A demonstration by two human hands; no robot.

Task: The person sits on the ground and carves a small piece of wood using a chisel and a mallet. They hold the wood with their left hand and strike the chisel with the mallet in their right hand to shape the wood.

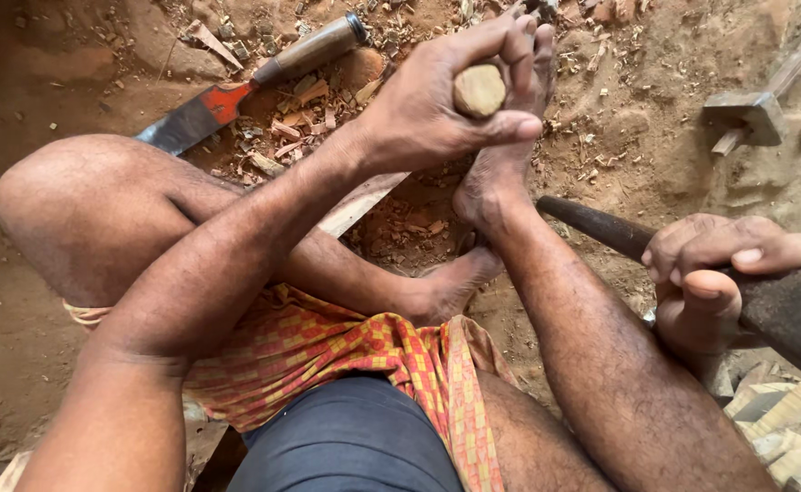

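My left hand (437,109) fingers clenched round wooden chisel handle (479,89), steadying it upright against foot (500,173); right hand (705,278) beside it grasping dark mallet (601,226), ready.

A machete (236,91) with a red-painted blade and a wooden grip is lying on the dirt floor (36,73), up and to the left of the fingers of the left hand (437,109). Wood chips (291,128) are littering the ground between the two. A square-headed hammer (746,117) is resting well above the fingers of the right hand (701,273), and cut wooden pieces (792,428) are lying below them. A red and yellow checked cloth (327,346) is draping over the lap, well below the left fingers.
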